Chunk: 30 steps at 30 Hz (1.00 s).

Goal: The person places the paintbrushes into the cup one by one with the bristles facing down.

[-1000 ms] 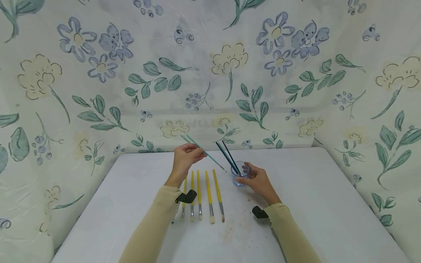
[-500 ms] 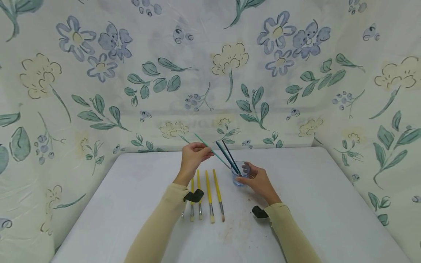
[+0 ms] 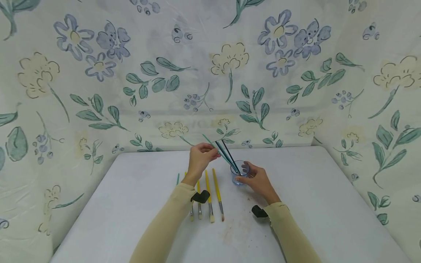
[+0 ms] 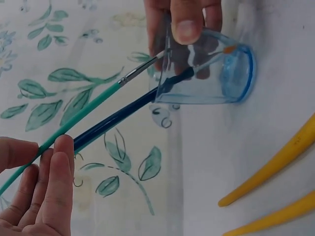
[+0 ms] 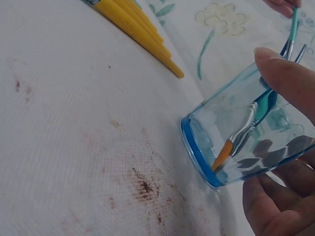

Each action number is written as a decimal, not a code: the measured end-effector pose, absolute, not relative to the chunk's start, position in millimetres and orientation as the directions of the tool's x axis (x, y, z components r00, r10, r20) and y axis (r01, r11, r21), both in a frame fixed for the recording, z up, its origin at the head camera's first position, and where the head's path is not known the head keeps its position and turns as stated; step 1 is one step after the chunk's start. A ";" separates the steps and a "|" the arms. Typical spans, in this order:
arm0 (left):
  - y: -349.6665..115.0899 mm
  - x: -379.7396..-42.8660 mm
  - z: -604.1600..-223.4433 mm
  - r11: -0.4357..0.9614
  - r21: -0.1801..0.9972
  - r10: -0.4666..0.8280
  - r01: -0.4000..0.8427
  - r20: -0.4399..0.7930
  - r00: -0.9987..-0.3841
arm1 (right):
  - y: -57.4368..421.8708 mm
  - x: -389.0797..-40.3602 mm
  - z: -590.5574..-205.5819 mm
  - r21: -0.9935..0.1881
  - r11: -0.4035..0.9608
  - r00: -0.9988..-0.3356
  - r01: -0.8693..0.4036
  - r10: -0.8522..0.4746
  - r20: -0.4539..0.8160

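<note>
My left hand (image 3: 201, 159) pinches a thin teal paintbrush (image 4: 96, 103) between thumb and fingers, partway along its handle. The brush slants down to the right, its bristle end at the mouth of a clear, blue-tinted glass (image 5: 209, 132). Inside that glass lean dark-handled paintbrushes (image 3: 231, 153); an orange bristle tip (image 5: 222, 156) shows near the bottom. My right hand (image 3: 258, 179) grips the glass from the right, thumb on the near side and fingers around the far side.
Several yellow-handled paintbrushes (image 3: 217, 188) lie side by side on the white table (image 3: 138, 204), bristles toward me, some behind my left forearm. Another teal handle (image 3: 178, 179) lies left of them. Brownish smudges mark the tabletop. A floral curtain (image 3: 204, 73) hangs behind.
My left hand has moved right with the teal paintbrush, bringing its bristle end from left of the glass to the mouth. My right hand and the glass have stayed in place.
</note>
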<state>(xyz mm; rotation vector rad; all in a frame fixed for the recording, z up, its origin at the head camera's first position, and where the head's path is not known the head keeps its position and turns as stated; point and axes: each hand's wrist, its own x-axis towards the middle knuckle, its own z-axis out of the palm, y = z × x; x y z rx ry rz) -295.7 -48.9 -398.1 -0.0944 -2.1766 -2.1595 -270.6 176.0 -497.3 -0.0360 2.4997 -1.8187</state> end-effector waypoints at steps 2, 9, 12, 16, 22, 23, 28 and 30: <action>-48.3 -294.5 -400.7 0.023 0.995 -0.003 0.098 0.098 -0.995 | 175.2 -268.7 -496.9 -0.951 0.309 -0.999 0.009 -0.045 -0.024; -46.5 -289.8 -408.1 0.059 0.994 0.014 0.096 0.095 -0.995 | 171.3 -261.8 -494.2 -0.947 0.322 -0.999 0.012 -0.034 -0.024; -45.0 -287.6 -410.3 0.073 0.993 0.015 0.092 0.091 -0.996 | 170.1 -259.3 -493.8 -0.947 0.321 -0.999 0.014 -0.028 -0.024; -44.0 -283.4 -412.1 0.082 0.993 0.024 0.087 0.086 -0.996 | 168.7 -256.6 -494.4 -0.946 0.323 -1.000 0.014 -0.022 -0.023; -43.6 -278.1 -415.6 0.091 0.992 0.048 0.089 0.085 -0.995 | 166.3 -252.3 -495.4 -0.946 0.324 -1.000 0.025 -0.007 -0.028; -43.5 -277.5 -416.3 0.093 0.992 0.052 0.089 0.085 -0.995 | 165.8 -251.5 -495.5 -0.945 0.326 -1.000 0.026 -0.004 -0.029; -43.3 -274.1 -419.0 0.102 0.990 0.069 0.099 0.092 -0.993 | 163.6 -247.7 -495.9 -0.944 0.329 -1.000 0.031 0.008 -0.030; -43.8 -272.2 -419.6 0.104 0.989 0.070 0.105 0.098 -0.993 | 162.8 -246.2 -496.2 -0.944 0.327 -1.000 0.031 0.011 -0.029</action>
